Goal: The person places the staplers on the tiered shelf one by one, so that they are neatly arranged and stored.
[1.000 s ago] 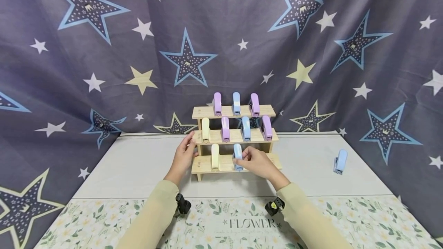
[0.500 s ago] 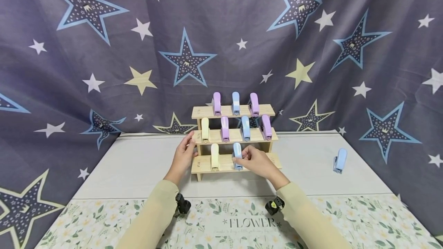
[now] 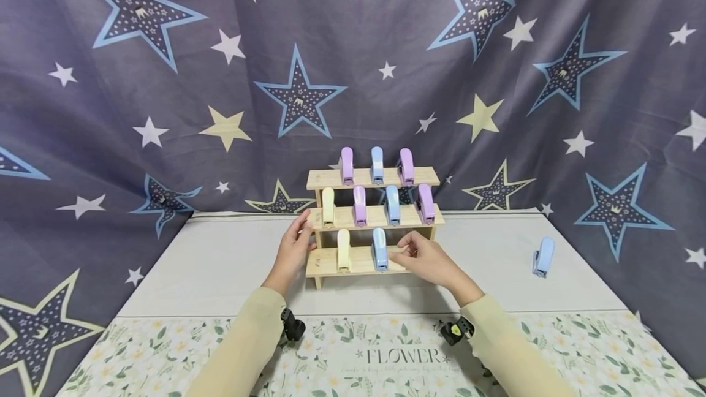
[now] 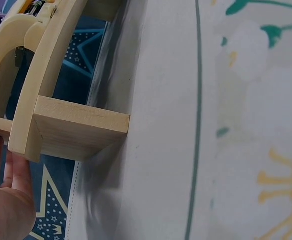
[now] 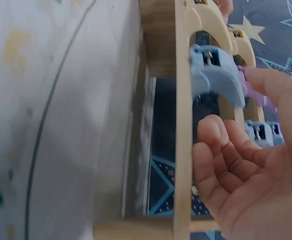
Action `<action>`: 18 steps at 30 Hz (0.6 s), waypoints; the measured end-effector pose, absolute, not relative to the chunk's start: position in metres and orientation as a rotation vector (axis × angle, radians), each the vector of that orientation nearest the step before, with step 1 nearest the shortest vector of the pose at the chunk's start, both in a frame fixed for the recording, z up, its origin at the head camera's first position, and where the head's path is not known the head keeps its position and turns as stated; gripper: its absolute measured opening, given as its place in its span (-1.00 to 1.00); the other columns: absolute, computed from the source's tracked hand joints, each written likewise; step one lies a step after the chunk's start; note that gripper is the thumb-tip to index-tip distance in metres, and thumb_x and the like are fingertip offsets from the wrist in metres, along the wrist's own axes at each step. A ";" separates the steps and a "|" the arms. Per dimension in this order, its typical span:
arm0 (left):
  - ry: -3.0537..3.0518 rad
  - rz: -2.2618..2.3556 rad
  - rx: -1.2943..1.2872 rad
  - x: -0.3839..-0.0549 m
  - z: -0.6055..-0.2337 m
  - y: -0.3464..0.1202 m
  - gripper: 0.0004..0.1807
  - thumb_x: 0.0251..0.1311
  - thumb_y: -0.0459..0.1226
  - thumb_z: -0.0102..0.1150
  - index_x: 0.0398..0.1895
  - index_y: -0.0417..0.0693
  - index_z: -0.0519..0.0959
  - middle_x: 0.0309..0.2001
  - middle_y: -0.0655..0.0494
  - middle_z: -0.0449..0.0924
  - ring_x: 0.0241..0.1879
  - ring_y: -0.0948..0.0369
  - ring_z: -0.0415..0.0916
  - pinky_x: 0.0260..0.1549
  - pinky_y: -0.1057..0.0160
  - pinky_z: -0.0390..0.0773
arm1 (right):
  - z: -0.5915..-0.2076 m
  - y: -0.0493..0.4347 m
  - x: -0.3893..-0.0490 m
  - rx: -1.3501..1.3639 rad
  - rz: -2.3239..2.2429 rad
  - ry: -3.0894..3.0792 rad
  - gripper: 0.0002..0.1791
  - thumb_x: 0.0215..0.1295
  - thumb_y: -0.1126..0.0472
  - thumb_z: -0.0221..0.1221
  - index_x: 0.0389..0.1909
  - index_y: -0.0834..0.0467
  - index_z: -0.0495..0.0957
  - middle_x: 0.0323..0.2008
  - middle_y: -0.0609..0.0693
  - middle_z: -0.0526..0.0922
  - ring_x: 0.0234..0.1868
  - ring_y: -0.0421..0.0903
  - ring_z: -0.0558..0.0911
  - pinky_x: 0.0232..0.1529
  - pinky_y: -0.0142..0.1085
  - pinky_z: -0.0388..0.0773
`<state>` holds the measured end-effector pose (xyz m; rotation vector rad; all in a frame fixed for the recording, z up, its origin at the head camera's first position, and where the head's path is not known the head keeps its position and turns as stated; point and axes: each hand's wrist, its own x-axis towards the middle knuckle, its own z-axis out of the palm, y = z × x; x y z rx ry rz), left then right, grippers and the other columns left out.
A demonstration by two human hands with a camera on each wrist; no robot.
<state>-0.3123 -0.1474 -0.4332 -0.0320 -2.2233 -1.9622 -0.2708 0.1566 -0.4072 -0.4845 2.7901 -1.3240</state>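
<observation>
A three-tier wooden display shelf [image 3: 361, 260] stands on the table with small staplers on every tier. At its left side my left hand [image 3: 291, 253] grips the end of the middle tier; in the left wrist view the fingers [image 4: 20, 172] lie against the wood. My right hand [image 3: 430, 261] is just right of the blue stapler [image 3: 380, 250] on the bottom tier, fingers loosely bent and holding nothing. In the right wrist view, a gap shows between that blue stapler [image 5: 218, 75] and the fingertips. A yellow stapler [image 3: 344, 251] stands left of it.
On the middle tier are a yellow stapler [image 3: 328, 207], a blue one and two purple ones. The top tier bears a blue stapler [image 3: 377, 165] between two purple ones. Another blue stapler [image 3: 543, 257] stands alone on the table at right. A starred curtain [image 3: 298, 158] hangs behind.
My right hand has let go of the blue stapler on the bottom tier and moved slightly right. The stapler stays on the shelf. My left hand keeps its place.
</observation>
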 end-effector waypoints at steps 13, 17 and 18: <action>-2.232 -1.962 -0.025 -0.312 -0.433 -0.148 -0.48 0.58 -0.20 -0.15 0.54 0.07 0.22 0.25 -0.11 0.35 0.21 0.00 0.39 0.14 0.04 0.57 | -0.401 0.224 -0.266 -0.460 -1.284 2.908 -0.66 0.33 0.06 0.28 -0.08 0.23 0.52 -0.36 0.01 0.61 -0.34 -0.09 0.57 -0.34 -0.25 0.56; -2.234 -1.958 -0.022 -0.313 -0.433 -0.148 -0.48 0.58 -0.20 -0.14 0.54 0.07 0.23 0.25 -0.11 0.36 0.20 0.00 0.39 0.12 0.07 0.59 | -0.401 0.252 -0.264 -0.370 -1.221 2.978 -0.61 0.36 0.02 0.25 -0.04 0.26 0.52 -0.29 0.02 0.63 -0.26 -0.07 0.58 -0.24 -0.24 0.56; -2.232 -1.958 -0.026 -0.313 -0.433 -0.148 -0.49 0.58 -0.20 -0.14 0.54 0.06 0.23 0.25 -0.12 0.36 0.20 0.00 0.39 0.12 0.07 0.59 | -0.401 0.259 -0.264 -0.344 -1.205 2.994 -0.60 0.37 0.00 0.25 -0.03 0.26 0.52 -0.27 0.02 0.63 -0.23 -0.06 0.59 -0.22 -0.23 0.57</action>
